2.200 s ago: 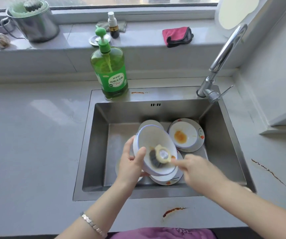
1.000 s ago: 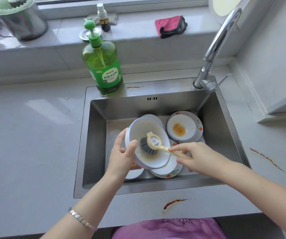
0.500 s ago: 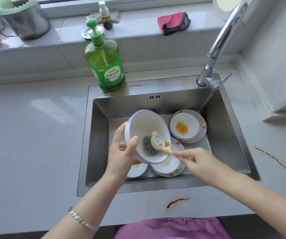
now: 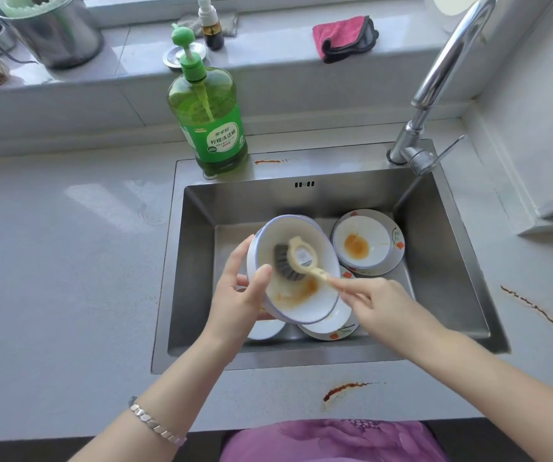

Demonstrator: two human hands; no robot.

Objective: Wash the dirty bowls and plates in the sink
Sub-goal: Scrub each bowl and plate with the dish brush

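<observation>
The bowl (image 4: pixel 285 291) is tilted above the sink (image 4: pixel 435 261). The left hand (image 4: pixel 238 295) grips its left rim, thumb inside. The right hand (image 4: pixel 378 305) fingers (image 4: pixel 348 290) pinch the handle of the brush (image 4: pixel 298 258), whose long axis runs from lower right up-left into the bowl. The orange stain (image 4: pixel 305 290) lies just below the bristles, so I judge the brush must come down toward the right hand.
</observation>
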